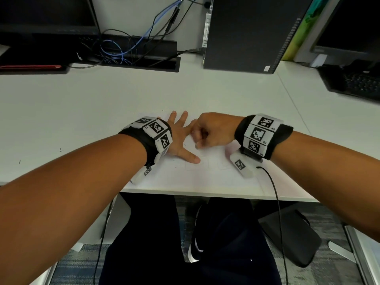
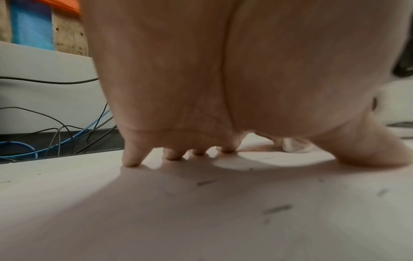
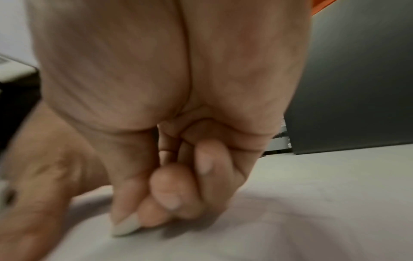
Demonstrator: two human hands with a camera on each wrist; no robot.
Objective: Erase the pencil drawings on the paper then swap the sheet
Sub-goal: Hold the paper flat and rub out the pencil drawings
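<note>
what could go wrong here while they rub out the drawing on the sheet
The eraser is a small white piece pinched at the right hand's fingertips; it may slip out under pressure. The left hand pins the paper only at its far left part, so the right side could buckle or crease. The sheet's near edge lies close to the desk edge, so a hard stroke might push it off.
</note>
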